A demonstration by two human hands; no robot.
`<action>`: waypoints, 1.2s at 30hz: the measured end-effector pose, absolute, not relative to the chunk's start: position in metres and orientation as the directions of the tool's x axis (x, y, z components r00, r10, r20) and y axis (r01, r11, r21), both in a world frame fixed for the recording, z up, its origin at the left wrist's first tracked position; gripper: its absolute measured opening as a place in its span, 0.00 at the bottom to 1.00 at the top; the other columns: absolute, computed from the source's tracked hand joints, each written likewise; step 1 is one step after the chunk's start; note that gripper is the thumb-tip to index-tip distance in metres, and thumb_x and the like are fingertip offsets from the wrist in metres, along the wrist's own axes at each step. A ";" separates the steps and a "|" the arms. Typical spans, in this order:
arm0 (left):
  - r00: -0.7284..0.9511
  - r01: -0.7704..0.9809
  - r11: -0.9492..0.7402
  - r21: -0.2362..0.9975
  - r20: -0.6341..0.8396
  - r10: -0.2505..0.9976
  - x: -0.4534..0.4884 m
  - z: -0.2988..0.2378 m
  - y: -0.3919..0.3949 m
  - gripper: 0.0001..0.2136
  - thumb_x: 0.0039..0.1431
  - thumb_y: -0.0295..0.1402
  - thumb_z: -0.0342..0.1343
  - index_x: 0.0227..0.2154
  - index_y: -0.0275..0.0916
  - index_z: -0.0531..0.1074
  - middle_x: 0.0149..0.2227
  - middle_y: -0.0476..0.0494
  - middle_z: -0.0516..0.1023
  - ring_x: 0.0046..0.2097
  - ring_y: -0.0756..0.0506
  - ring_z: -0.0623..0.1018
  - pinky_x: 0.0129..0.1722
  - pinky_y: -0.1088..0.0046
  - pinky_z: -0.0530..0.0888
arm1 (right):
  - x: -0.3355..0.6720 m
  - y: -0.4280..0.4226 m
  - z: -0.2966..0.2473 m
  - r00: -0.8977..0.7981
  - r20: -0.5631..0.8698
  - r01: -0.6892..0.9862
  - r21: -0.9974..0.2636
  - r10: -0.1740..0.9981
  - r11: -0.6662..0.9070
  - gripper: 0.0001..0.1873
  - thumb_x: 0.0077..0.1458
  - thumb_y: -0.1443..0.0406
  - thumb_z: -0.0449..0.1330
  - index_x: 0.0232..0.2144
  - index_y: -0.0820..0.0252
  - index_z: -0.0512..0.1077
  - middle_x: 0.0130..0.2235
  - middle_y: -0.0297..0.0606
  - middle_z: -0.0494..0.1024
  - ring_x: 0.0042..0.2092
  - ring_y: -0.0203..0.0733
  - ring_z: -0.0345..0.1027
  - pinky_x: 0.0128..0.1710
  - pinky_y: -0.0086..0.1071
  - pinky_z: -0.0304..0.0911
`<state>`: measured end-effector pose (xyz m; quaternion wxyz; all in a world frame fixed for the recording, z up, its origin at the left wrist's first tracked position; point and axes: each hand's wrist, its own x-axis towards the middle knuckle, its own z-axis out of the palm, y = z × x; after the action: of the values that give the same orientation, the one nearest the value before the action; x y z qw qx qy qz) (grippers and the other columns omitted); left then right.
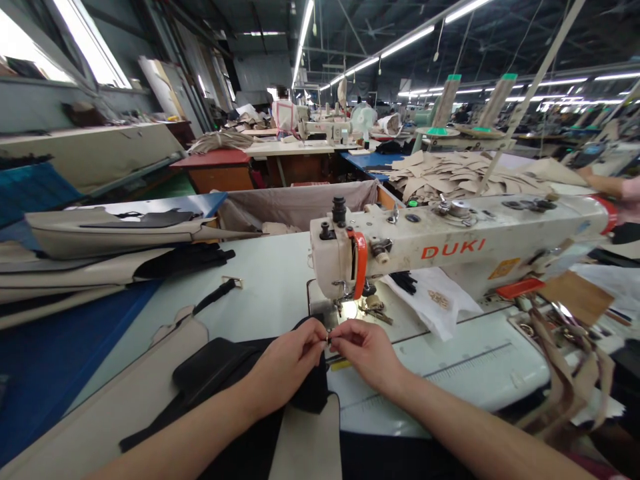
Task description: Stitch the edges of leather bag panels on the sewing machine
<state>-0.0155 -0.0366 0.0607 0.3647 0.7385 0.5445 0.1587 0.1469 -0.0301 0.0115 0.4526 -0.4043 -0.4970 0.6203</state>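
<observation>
Just in front of the sewing machine (400, 240), my left hand (293, 363) and my right hand (367, 350) meet fingertip to fingertip, both pinched closed. Between them shows a small piece (329, 339) with a metallic glint, too small to name. Under my left hand lies a black fabric piece (235, 360) joined with beige panels (307, 440), spread over the machine table and its front edge. A black strap with a metal buckle (235, 283) rests on the table to the left. The machine's lamp lights the needle area (350, 310) close beyond my fingers.
Stacked beige and black panels (115, 233) lie at the left. A cloth-lined bin (300, 203) stands behind the table. White paper (435, 300) with small brass-coloured parts sits under the machine arm; tan straps (555, 380) hang at right. Another person's arm (615, 187) reaches in at far right.
</observation>
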 end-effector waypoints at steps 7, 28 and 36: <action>0.286 0.565 -0.045 0.824 -0.145 0.947 -0.019 0.057 -0.035 0.14 0.61 0.39 0.37 0.41 0.41 0.65 0.22 0.54 0.65 0.27 0.48 0.68 0.30 0.73 0.66 | 0.141 -0.021 0.006 -0.218 -0.177 -0.343 -0.907 0.960 -0.245 0.15 0.35 0.57 0.69 0.25 0.61 0.73 0.24 0.33 0.76 0.28 0.39 0.72 0.33 0.33 0.67; 0.300 0.556 0.012 0.831 -0.214 0.930 -0.015 0.059 -0.029 0.05 0.50 0.34 0.47 0.27 0.39 0.64 0.23 0.53 0.64 0.27 0.49 0.65 0.27 0.74 0.62 | 0.139 -0.031 0.012 -0.260 -0.061 -0.293 -0.946 0.964 -0.139 0.11 0.42 0.59 0.65 0.26 0.59 0.70 0.25 0.31 0.73 0.29 0.36 0.68 0.33 0.31 0.64; 0.281 0.663 -0.052 0.747 -0.184 0.942 -0.014 0.060 -0.031 0.05 0.49 0.35 0.47 0.25 0.40 0.62 0.22 0.54 0.62 0.26 0.49 0.65 0.27 0.74 0.62 | 0.141 -0.036 0.016 -0.316 -0.009 -0.223 -0.971 0.949 -0.084 0.13 0.41 0.62 0.66 0.28 0.57 0.65 0.27 0.29 0.71 0.31 0.36 0.66 0.32 0.29 0.61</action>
<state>-0.0138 -0.0315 0.0602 0.3843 0.7019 0.5715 0.1818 0.1405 -0.0359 0.0161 0.4578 -0.3639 -0.4984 0.6400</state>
